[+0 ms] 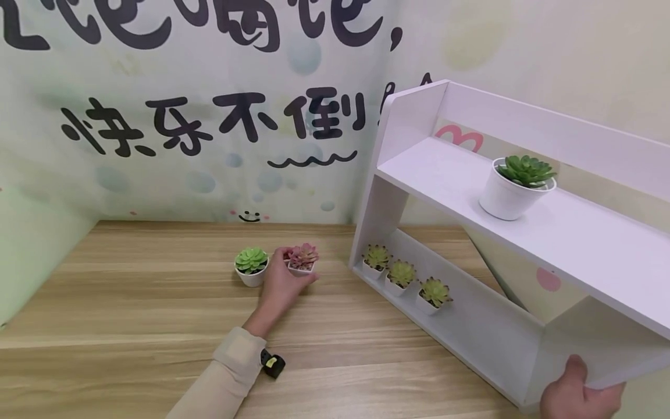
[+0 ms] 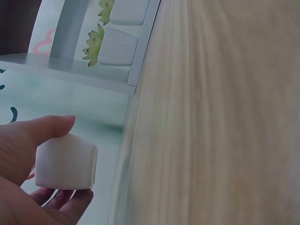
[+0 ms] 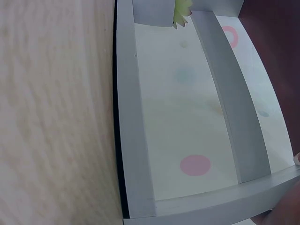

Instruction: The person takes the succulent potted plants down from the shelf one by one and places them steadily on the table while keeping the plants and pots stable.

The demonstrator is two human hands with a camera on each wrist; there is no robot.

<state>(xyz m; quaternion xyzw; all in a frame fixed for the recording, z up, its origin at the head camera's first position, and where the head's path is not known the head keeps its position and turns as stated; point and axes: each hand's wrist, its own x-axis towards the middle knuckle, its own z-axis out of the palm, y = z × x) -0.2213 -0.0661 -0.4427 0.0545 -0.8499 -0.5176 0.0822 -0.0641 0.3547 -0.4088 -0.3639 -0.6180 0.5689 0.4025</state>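
pink succulent pot upright, left hand gripping

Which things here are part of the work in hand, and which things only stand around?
In hand:
- left hand gripping the pink succulent pot
- right hand holding the white shelf at its end panel

Standing around:
- green succulent pot on the wooden table
- three small pots on the lower shelf
- larger pot on the upper shelf
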